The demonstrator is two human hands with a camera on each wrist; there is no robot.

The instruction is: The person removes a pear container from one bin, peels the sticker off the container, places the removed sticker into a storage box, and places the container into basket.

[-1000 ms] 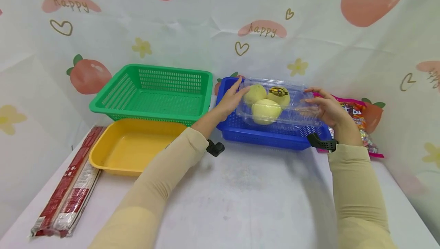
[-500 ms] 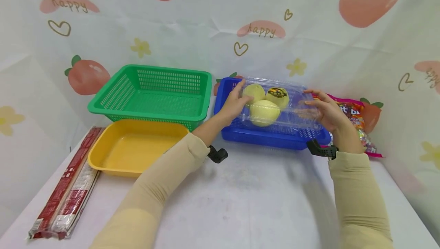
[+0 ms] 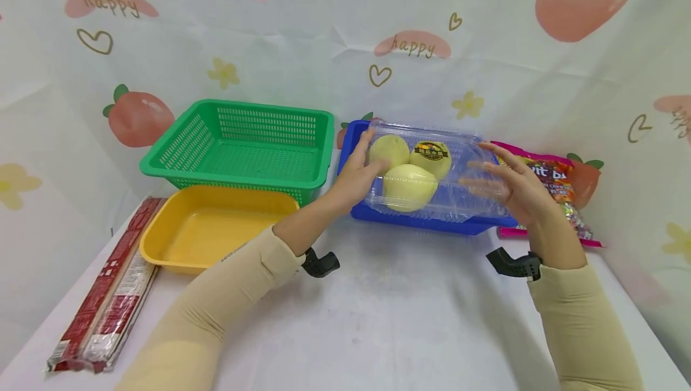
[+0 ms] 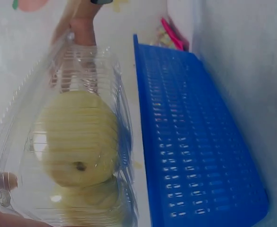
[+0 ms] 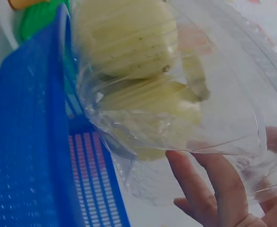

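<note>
A clear plastic clamshell box (image 3: 459, 193) holds three pale yellow, round fruits (image 3: 410, 188); one bears a black and gold label. My left hand (image 3: 352, 182) grips the box's left end, thumb toward me. At the other end, my right hand (image 3: 522, 190) holds it with spread fingers, some seen through the plastic. In the right wrist view, fingers (image 5: 223, 189) lie against the box's end wall. The blue basket (image 3: 426, 223) is beneath and behind the box; the left wrist view shows a gap between the box and the basket's rim.
Left of the blue basket stands a green basket (image 3: 254, 160), with a yellow tub (image 3: 216, 235) in front of it. Two long red-and-white packets (image 3: 108, 289) lie at the left table edge. A bright candy bag (image 3: 556, 181) lies behind my right hand.
Both hands have drawn the box slightly toward me and to the left, and it looks a little larger in view. The baskets, tub and packets have stayed put.
</note>
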